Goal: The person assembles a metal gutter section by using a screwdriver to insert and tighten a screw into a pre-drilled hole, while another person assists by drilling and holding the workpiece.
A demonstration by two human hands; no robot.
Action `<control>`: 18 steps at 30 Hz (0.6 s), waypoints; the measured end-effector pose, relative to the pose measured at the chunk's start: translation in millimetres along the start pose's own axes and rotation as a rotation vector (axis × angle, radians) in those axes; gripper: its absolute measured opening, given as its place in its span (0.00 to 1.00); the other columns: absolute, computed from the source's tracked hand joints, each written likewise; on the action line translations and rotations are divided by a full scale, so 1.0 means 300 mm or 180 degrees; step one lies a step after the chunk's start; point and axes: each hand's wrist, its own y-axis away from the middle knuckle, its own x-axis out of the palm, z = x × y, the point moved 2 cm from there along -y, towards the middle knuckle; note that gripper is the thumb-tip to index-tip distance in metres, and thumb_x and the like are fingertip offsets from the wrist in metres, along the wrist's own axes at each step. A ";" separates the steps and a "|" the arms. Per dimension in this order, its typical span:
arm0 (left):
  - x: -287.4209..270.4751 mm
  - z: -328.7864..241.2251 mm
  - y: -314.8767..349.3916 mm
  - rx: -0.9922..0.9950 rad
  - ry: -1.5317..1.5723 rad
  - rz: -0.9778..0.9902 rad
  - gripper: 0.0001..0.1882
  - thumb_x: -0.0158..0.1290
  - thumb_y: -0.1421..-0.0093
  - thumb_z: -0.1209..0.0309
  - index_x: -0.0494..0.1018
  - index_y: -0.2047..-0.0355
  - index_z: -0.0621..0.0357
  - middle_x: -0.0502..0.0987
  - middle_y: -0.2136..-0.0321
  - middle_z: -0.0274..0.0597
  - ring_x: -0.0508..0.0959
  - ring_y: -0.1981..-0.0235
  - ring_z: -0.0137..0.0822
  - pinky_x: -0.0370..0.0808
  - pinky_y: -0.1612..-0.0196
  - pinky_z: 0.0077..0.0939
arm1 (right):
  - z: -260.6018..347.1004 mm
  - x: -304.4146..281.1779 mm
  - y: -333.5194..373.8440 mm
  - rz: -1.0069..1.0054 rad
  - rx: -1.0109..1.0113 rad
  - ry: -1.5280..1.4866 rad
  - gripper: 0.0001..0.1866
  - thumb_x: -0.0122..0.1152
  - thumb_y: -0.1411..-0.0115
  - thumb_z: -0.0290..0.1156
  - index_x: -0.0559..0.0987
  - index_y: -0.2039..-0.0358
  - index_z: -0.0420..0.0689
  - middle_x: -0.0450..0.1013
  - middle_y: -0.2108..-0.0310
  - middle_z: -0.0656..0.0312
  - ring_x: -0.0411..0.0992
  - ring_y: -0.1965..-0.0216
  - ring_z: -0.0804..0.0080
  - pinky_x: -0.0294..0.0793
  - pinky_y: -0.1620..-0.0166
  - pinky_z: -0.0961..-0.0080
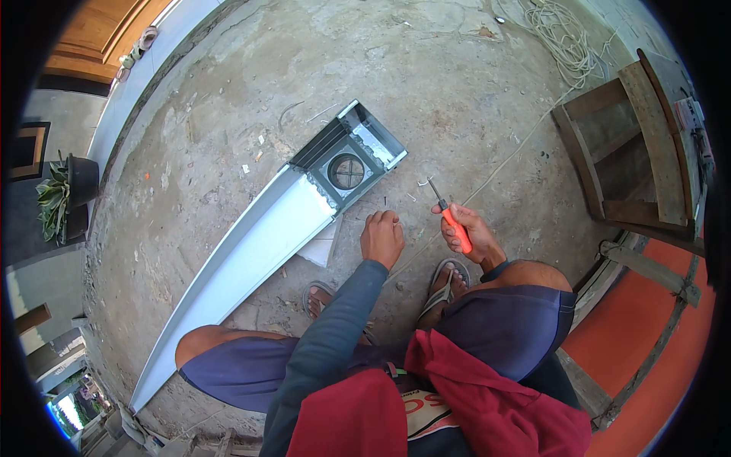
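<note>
I squat over a concrete floor. My right hand (468,226) grips a screwdriver (451,217) with an orange handle, its dark shaft pointing up and away from me. My left hand (382,238) hovers just right of a long white metal gutter (251,255), fingers curled together as if pinching something too small to make out. The gutter runs diagonally from lower left to a grey box end with a round outlet (346,171). A small white piece (320,247) lies under the gutter's edge near my left hand.
A wooden frame (620,164) leans at the right, beside an orange floor area (647,327). Coiled white rope (563,38) lies at the top right, one strand trailing toward my hands. A potted plant (65,190) stands far left. My sandalled feet (445,282) rest below my hands.
</note>
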 end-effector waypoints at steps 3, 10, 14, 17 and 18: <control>0.081 0.149 -0.054 -0.0629 0.0001 -0.0328 0.05 0.58 0.44 0.72 0.77 0.68 0.60 0.79 0.66 0.49 0.78 0.60 0.53 0.74 0.56 0.44 | -0.072 -0.004 0.004 -0.0111 0.0095 0.0040 0.22 0.44 0.25 0.43 0.70 0.45 0.36 0.66 0.79 0.65 0.61 0.85 0.81 0.62 0.83 0.82; 0.205 0.222 -0.156 -0.1051 -0.0377 -0.0225 0.04 0.58 0.42 0.73 0.77 0.68 0.60 0.78 0.64 0.51 0.78 0.60 0.54 0.75 0.56 0.46 | -0.121 -0.096 0.124 -0.0402 0.0349 0.0089 0.18 0.48 0.27 0.43 0.72 0.47 0.42 0.65 0.79 0.67 0.61 0.83 0.81 0.62 0.81 0.82; 0.225 0.254 -0.145 -0.0804 -0.0749 -0.0355 0.03 0.57 0.42 0.74 0.76 0.69 0.59 0.77 0.62 0.51 0.78 0.58 0.53 0.75 0.56 0.47 | -0.129 -0.108 0.134 -0.0394 0.0354 0.0016 0.18 0.51 0.28 0.43 0.73 0.48 0.43 0.65 0.79 0.67 0.61 0.83 0.82 0.61 0.82 0.82; 0.180 0.178 -0.129 -0.0353 -0.0897 -0.0820 0.02 0.56 0.41 0.76 0.75 0.69 0.61 0.79 0.66 0.52 0.80 0.61 0.52 0.76 0.59 0.46 | -0.122 -0.105 0.110 -0.0448 0.0364 0.0128 0.18 0.53 0.29 0.39 0.73 0.46 0.42 0.67 0.77 0.67 0.63 0.82 0.81 0.62 0.80 0.82; 0.164 0.122 -0.126 -0.0618 -0.0129 -0.0263 0.02 0.56 0.41 0.76 0.75 0.69 0.62 0.80 0.68 0.52 0.81 0.64 0.51 0.76 0.60 0.44 | -0.109 -0.108 0.103 -0.0508 0.0271 0.0352 0.18 0.54 0.30 0.36 0.72 0.44 0.42 0.68 0.76 0.67 0.64 0.80 0.81 0.64 0.79 0.81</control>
